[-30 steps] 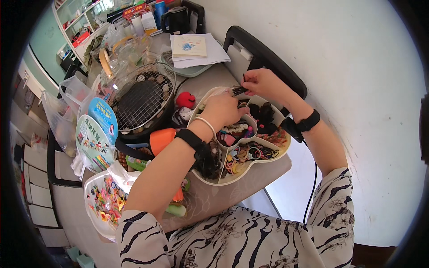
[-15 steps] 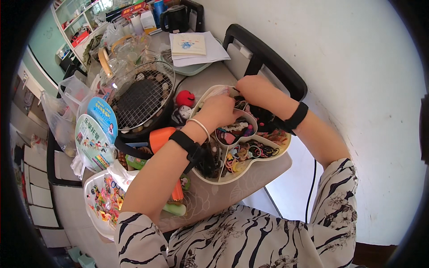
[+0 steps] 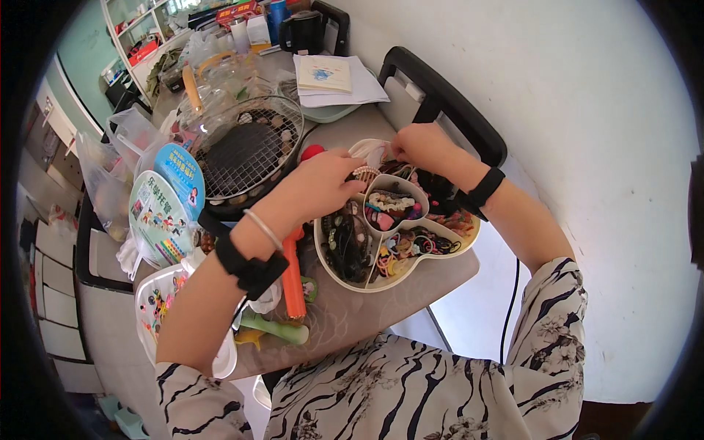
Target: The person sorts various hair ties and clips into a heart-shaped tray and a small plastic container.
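A cream, lobed tray (image 3: 347, 281) with divided compartments holds hair ties, clips and beaded trinkets. My left hand (image 3: 323, 183) is over its far-left side, fingers closed on a pearl-beaded hair accessory (image 3: 365, 173). At the far compartment, my right hand (image 3: 424, 145) has its fingers curled down beside pale pinkish fabric (image 3: 372, 151); its fingertips are hidden. Colourful hair ties (image 3: 396, 249) fill the near compartment, and dark hair accessories (image 3: 346, 246) lie in the left one. The round middle cup (image 3: 400, 181) contains a beaded band and small pink pieces.
Left of the tray stand a round grill with wire mesh (image 3: 246, 154) and hand fans (image 3: 158, 213). An orange stick-like object (image 3: 293, 282) and a pale green one (image 3: 275, 328) lie near the table edge. A white tray (image 3: 147, 323) holds small colourful pieces. A black chair (image 3: 440, 95) stands by the wall.
My left hand has drawn back leftward from the tray's middle, and the beaded accessory now shows at its fingers. The right hand stays at the far compartment.
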The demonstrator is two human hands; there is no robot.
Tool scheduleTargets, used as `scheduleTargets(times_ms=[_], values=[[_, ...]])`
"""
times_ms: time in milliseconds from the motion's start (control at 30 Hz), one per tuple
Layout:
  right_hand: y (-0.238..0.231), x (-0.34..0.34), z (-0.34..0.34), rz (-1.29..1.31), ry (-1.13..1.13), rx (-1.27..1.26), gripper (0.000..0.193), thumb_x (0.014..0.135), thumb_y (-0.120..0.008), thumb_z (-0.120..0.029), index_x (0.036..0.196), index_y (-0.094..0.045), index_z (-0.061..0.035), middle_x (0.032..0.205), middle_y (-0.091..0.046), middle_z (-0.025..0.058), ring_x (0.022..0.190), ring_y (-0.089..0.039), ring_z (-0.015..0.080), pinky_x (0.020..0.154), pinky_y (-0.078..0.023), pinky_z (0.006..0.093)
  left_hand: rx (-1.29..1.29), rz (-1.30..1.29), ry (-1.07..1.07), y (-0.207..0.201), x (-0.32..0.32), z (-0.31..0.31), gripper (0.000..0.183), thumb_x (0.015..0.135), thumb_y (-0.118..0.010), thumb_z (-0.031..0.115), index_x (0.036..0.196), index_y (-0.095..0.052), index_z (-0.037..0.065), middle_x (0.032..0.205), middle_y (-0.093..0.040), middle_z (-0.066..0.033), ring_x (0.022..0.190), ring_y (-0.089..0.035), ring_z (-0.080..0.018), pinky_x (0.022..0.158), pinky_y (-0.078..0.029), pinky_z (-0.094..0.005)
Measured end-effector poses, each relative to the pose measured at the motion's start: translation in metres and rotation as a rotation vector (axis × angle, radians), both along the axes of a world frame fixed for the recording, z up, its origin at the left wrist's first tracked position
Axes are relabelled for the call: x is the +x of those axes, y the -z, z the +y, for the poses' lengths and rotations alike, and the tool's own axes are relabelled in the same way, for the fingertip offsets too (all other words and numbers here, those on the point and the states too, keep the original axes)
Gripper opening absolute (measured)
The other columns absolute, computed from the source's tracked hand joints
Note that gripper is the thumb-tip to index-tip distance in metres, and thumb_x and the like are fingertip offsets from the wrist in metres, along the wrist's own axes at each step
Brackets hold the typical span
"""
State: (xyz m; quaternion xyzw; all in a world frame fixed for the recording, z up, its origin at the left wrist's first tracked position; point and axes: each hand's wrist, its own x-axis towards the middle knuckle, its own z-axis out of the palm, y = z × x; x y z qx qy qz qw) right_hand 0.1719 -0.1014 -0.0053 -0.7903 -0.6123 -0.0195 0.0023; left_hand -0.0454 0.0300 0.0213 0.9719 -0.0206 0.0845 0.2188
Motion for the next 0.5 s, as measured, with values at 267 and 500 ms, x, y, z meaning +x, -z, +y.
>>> scheduleTargets(times_ms=[267, 500], values=[[-0.038, -0.013, 0.003, 0.059, -0.016, 0.094, 0.013, 0.078, -0.066, -0.021, 0.085, -0.072, -0.0122, 0.078, -0.069, 0.0093, 0.076, -0.066, 0.0277, 0.068, -0.052, 0.039, -0.074, -0.049, -0.153, -0.056, -0.14, 0.0, 0.039, 0.085, -0.065, 0.01, 0.123, -0.059, 0.002, 0.111, -0.06, -0.0144, 0.092, -0.061, -0.0273, 0.08, -0.049, -0.0326], [-0.009, -0.009, 0.017, -0.105, -0.056, -0.176, 0.013, 0.079, -0.066, -0.021, 0.087, -0.073, -0.0144, 0.079, -0.069, 0.0074, 0.076, -0.067, 0.0275, 0.066, -0.053, 0.039, -0.235, -0.04, -0.44, -0.048, -0.24, -0.023, 0.039, 0.081, -0.065, -0.002, 0.12, -0.061, 0.0, 0.107, -0.061, -0.0108, 0.089, -0.061, -0.02, 0.076, -0.049, -0.0288]])
